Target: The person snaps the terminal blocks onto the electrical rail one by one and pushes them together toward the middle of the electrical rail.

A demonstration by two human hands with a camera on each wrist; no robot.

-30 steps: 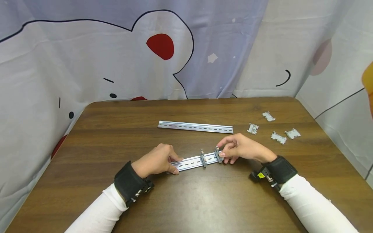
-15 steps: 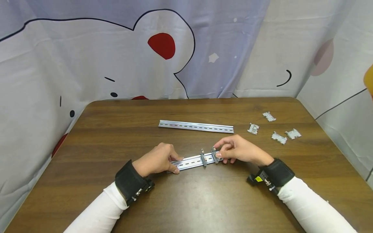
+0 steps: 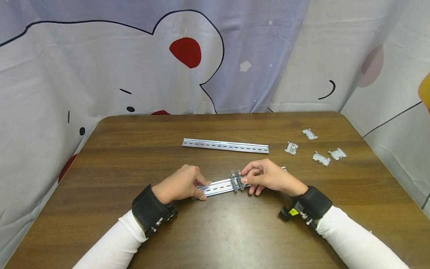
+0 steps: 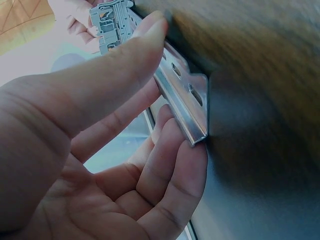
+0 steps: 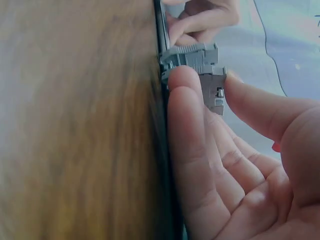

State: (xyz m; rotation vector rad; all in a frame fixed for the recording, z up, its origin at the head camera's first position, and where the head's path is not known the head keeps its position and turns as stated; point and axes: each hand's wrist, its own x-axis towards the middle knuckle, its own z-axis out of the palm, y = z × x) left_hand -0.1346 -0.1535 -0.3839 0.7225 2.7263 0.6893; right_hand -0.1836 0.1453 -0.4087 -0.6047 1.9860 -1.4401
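Rail (image 3: 220, 186), slotted and metallic, runs at a slight slant across the middle of a brown wood-grain counter (image 3: 225, 239). A person's left hand (image 3: 181, 183) grips its left end, thumb and fingers bent about opposite long edges. The right hand (image 3: 268, 176), partly curled, pinches the right block (image 3: 240, 181), a grey clip-like part, between thumb and fingers. That block stands upright across the rail, just beside the similar left block (image 3: 233, 182); whether the two touch cannot be told. Beyond the blocks, the rail passes mostly out of sight behind the right hand, a tip showing past it. Farther back, a second rail (image 3: 225, 145) lies on the counter, apart from the first. Toward the far right, four pale pieces (image 3: 321, 158) lie flat, two of them close together and one near the second rail's right end. Black straps (image 3: 150, 211) wrap both wrists above white sleeves (image 3: 107, 243), and a printed curtain (image 3: 84, 71) hangs behind.
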